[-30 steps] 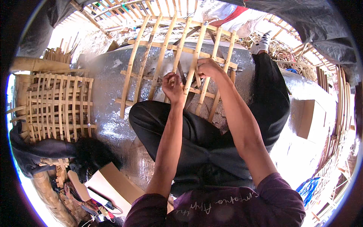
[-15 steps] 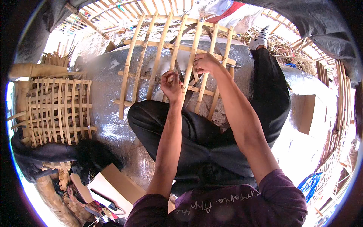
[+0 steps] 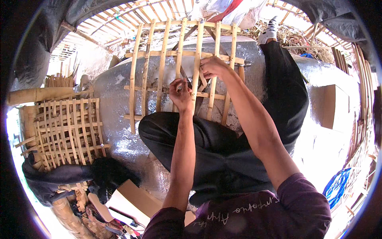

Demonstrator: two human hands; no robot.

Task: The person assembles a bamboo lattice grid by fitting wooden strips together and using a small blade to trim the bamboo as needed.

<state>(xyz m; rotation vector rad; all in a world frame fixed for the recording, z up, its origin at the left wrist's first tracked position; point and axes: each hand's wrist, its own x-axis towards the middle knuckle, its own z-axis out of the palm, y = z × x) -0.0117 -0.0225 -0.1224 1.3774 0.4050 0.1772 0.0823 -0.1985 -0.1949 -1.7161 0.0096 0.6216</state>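
Observation:
A bamboo lattice (image 3: 162,61), made of several long pale slats over crosspieces, leans across my folded legs. My left hand (image 3: 181,95) is at its lower middle, fingers curled in a pinch beside a long slat; whatever it grips is too small to make out. To its upper right, my right hand (image 3: 215,67) has its fingertips closed beside another slat (image 3: 197,55). A thin pale strip (image 3: 203,82) hangs just below those fingertips and seems pinched in them. A darker narrow strip (image 3: 183,73) slants behind the slats between the hands.
A silvery foil sheet (image 3: 119,107) covers the surface under the lattice. A woven bamboo panel (image 3: 71,127) and dark cloth (image 3: 59,179) lie at left. An open cardboard box (image 3: 135,199) stands lower left, another box (image 3: 330,105) at right. Blue plastic (image 3: 336,187) lies lower right.
The view has shifted, so the lattice's upper part appears slightly farther left and the left-hand surroundings lower. Both hands keep nearly the same places on the lattice, with small finger movements.

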